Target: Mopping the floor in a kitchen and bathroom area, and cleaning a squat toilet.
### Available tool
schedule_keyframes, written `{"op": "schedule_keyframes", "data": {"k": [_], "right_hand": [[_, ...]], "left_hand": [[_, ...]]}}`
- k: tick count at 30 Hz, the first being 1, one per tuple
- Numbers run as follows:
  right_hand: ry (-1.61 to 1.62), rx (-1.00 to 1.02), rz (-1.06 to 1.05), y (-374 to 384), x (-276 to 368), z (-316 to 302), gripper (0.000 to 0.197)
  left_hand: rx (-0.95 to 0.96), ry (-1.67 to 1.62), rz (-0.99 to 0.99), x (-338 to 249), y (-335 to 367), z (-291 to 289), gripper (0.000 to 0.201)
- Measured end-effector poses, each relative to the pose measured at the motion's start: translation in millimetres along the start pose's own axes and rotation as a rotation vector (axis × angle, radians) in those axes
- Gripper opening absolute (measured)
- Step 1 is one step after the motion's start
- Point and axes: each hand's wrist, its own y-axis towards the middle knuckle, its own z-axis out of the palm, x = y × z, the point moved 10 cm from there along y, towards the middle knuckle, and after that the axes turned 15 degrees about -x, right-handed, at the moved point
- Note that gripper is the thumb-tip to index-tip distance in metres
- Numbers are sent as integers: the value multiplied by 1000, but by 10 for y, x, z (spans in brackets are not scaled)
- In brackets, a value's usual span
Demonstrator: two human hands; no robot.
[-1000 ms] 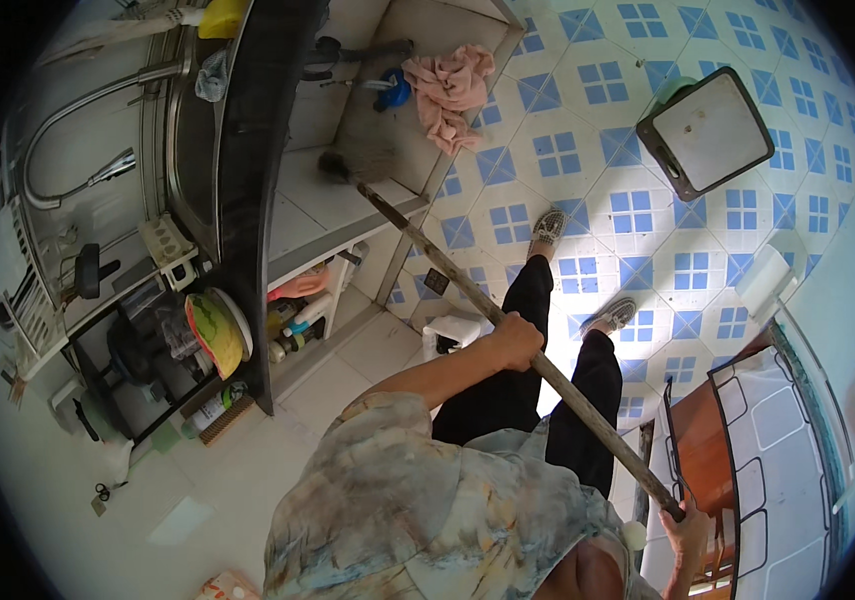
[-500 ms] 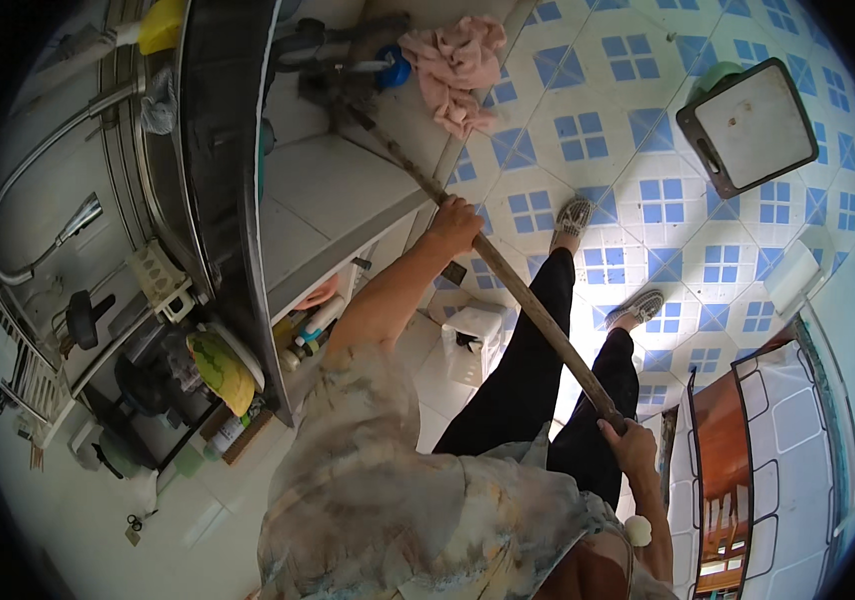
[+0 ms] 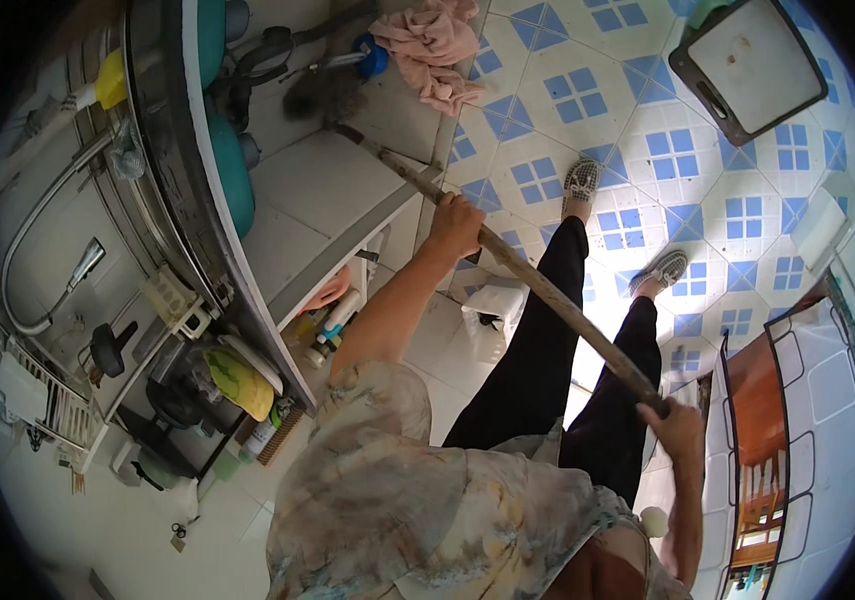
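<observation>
A long worn wooden stick (image 3: 568,305) runs slantwise in front of my body. My left hand (image 3: 456,226) is wrapped round it about a third of the way from its far end. Near the close end, by my right thigh, my right hand (image 3: 675,431) is closed on the same stick. The far end reaches in over the grey tiled ledge under the counter, close to a dark, blurred clump (image 3: 323,98). Whether that clump is fixed to the stick I cannot tell. A pink cloth (image 3: 431,52) lies crumpled beyond, beside a blue round cap (image 3: 373,57) on piping.
The counter with a sink tap (image 3: 88,262) and a dish rack (image 3: 38,390) stands at left. A white bin (image 3: 493,318) is beside my left leg. A dark-rimmed board (image 3: 748,68) sits at far right on the blue-patterned floor (image 3: 576,95). A white-panelled chest (image 3: 798,430) stands at right.
The view has shifted, bringing more of the space under the counter into sight. My right hand has moved a little right with the stick's near end. Both hands keep their hold.
</observation>
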Motion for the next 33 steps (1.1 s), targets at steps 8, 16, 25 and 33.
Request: {"op": "schedule_keyframes", "data": {"k": [8,16,25,33], "right_hand": [[-52,-26,-156,84,-273,-81,53],[-87,28,-75,295,-165,25,53],[-60,-4,-5,224,191,231,59],[29,99,2,-40,-270,220,49]], "left_hand": [[-99,5,9,-225,-425,-607,16],[-35,-49,-43,-19,-236,-318,7],[166,74,46,279,114,289,22],[91,-7,-12,-86,-292,-508,28]]}}
